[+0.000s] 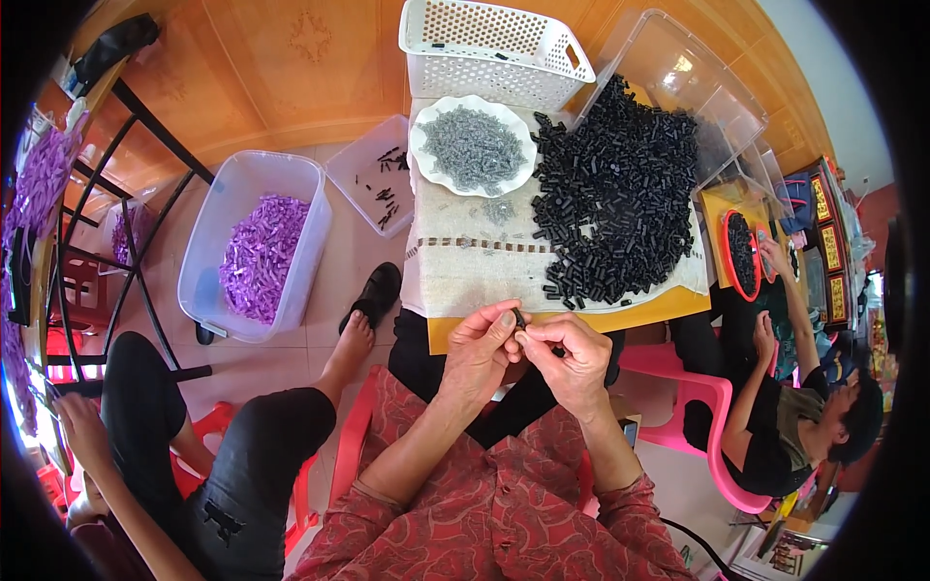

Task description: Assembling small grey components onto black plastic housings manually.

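Wooden wall (242,68): orange-brown, with panels, curving from 10 o'clock over 12.
Pale wall (845,87): plain, at 2 o'clock.
Tiled floor (334,281): light, pinkish, visible at 9.
Black metal frame (160,131): at 10.
Pink chair (715,426): at 4.
Red seat (302,494): at 7.
Dark cabinet (826,228): gold panels, near 3.

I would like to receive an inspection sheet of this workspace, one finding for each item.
Surface: cream cloth over a yellow board.
Work things: black pieces heaped at right; clear pieces on a white plate.
Clutter: loose clear pieces near the plate; dark pieces on a floor tray.
Grips: left hand and right hand closed together on a small black piece.
Cables: black cord at lower right, ends unclear.
Surroundings: white basket and clear bin at the far side; purple pieces in a floor tub; a seated person at left, another person at right.
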Motion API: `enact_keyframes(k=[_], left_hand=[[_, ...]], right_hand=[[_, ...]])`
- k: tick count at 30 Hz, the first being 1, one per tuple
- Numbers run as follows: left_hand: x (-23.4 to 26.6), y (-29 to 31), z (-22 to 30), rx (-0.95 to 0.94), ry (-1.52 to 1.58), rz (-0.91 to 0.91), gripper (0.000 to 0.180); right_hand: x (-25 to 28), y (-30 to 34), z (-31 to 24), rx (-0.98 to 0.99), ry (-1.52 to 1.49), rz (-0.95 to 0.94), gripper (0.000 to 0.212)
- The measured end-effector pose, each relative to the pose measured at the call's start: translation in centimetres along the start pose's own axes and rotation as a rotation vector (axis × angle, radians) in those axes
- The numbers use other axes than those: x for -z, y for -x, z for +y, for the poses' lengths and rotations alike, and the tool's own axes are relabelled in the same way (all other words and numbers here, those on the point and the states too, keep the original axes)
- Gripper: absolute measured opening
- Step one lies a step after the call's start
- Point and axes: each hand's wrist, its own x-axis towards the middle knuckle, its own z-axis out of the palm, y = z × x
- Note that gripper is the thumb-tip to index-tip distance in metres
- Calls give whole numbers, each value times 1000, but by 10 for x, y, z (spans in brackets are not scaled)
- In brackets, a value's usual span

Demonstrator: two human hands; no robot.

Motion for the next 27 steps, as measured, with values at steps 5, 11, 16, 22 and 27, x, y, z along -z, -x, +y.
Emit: enact_keyframes(k=[5,11,16,22,27], left_hand=[[2,1,0,-47,-43,-9,24],[-5,2,5,15,68,-39,25],[0,0,4,34,127,-85,23],[1,0,0,-8,71,3,21],[-1,0,2,-2,60,24,20]], right_hand=[[-1,0,0,23,14,-4,13],[1,3,9,19,-55,4,11],[-1,3,8,-9,-100,5,11],[-4,2,5,59,7,-4,11],[-6,2,8,98,26,7,12]])
